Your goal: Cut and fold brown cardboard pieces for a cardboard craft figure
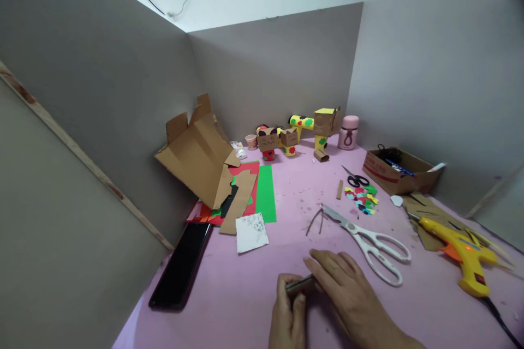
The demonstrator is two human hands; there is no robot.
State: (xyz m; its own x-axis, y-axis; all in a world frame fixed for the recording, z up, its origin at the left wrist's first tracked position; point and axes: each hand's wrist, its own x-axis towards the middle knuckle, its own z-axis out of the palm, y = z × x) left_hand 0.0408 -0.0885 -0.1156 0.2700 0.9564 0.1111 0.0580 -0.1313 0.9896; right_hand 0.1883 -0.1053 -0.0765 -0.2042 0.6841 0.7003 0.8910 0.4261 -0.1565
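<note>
My left hand (289,311) is closed around one end of a small cardboard piece (302,284), low at the front of the pink table. The fingers of my right hand (347,292) lie over the other end and hide much of it. Just beyond my right hand, white-handled scissors (370,240) rest with their blades slightly apart, two thin cardboard strips (314,222) beside the tips. To the left of my hands lies a white square of paper (250,233) with dark specks.
A yellow glue gun (460,248) lies on cardboard at right, cord trailing forward. Black scissors (357,179), coloured paper bits (363,199) and a box (399,174) sit behind. At left are a phone (182,267) and a leaning carton (196,161). Cardboard animals (268,142) stand at the back.
</note>
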